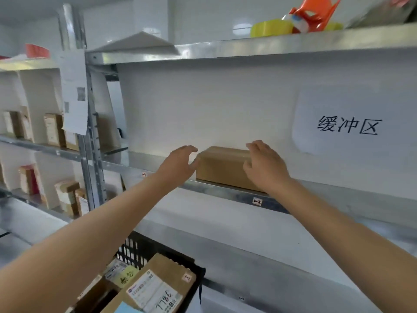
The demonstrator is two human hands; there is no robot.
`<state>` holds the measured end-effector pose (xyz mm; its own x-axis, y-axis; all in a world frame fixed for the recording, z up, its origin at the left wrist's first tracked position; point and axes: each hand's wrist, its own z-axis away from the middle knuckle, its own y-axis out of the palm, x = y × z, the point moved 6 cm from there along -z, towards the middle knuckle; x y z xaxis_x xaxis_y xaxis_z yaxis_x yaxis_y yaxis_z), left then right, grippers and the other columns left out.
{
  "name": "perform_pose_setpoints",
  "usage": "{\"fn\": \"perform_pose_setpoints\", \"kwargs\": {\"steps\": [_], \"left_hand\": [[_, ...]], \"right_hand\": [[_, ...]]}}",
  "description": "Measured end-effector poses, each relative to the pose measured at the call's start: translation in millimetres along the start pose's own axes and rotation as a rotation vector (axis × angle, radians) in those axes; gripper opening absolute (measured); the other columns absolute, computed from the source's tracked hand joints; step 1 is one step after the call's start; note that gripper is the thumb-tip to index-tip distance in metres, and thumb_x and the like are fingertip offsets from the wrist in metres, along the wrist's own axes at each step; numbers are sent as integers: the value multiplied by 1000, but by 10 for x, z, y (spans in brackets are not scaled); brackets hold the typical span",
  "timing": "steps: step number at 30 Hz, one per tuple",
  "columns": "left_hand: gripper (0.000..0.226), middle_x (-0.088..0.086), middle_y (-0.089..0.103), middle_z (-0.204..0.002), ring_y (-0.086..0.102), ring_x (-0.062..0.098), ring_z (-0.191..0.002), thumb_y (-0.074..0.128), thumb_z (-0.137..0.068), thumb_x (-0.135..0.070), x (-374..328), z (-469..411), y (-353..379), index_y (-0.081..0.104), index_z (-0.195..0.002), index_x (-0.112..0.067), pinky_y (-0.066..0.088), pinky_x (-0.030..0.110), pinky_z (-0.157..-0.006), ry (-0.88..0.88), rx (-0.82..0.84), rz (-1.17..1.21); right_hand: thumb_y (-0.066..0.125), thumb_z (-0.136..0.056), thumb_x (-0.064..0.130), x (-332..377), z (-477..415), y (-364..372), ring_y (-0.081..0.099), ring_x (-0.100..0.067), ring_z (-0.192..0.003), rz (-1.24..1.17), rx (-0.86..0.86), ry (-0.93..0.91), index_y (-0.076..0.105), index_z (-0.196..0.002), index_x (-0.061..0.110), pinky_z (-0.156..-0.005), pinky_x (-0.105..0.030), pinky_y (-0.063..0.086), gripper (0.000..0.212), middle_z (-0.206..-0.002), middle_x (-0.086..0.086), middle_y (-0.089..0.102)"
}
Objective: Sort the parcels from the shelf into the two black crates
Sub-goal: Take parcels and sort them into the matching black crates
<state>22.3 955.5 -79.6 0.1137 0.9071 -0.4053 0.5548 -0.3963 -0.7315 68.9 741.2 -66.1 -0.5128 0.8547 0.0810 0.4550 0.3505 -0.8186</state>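
Plain brown cardboard parcel (222, 168) is sitting on the grey metal shelf (225, 195). Left hand (178, 164) is hovering at its nine o'clock, fingers spread and loosely curved, gripping nothing. Right hand (265, 168) is cupping in at three o'clock, likewise open. Black mesh plastic crate (135, 249) is sitting at seven o'clock, carrying labelled boxes (158, 288).

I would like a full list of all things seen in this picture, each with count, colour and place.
parcel: one, brown, middle shelf, between the hands
crate: one, black, bottom, below that shelf
parcels in the crate: several, brown, labelled
parcels at left: several, brown, on the left shelves
rack: one, grey metal
sign: one, white with black characters, back wall
yellow rolls: two seen, top shelf
orange plastic item: one, top shelf
left hand: at the parcel's left end
right hand: at the parcel's right end
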Motion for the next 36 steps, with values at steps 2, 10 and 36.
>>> {"fn": "perform_pose_setpoints", "kwargs": {"steps": [2, 10, 36], "left_hand": [[39, 2, 56, -139, 53, 22, -122, 49, -101, -28, -75, -145, 142, 53, -137, -13, 41, 31, -102, -8, 51, -2], [38, 14, 57, -126, 52, 23, -106, 49, -100, -28, 87, -512, 641, 51, -128, -2, 37, 28, -84, -223, 139, 154], [42, -5, 59, -123, 54, 18, -119, 60, -94, -45, 892, 553, -243, 64, -129, -21, 39, 34, -104, -524, -452, 844]], "right_hand": [[38, -101, 29, -261, -35, -6, 44, -26, -128, 63, 52, 81, 36, -146, 8, -99, -42, 44, 49, -147, -7, 37], [30, -103, 52, -902, -231, 344, 41, -30, -136, -209, 346, 366, 33, -148, 3, -108, -39, 37, 66, -153, -17, 36], [61, -95, 38, -63, 58, 377, 61, 1, -99, -980, 146, 188, 61, -127, 28, -91, -24, 50, 34, -115, 12, 63]]}}
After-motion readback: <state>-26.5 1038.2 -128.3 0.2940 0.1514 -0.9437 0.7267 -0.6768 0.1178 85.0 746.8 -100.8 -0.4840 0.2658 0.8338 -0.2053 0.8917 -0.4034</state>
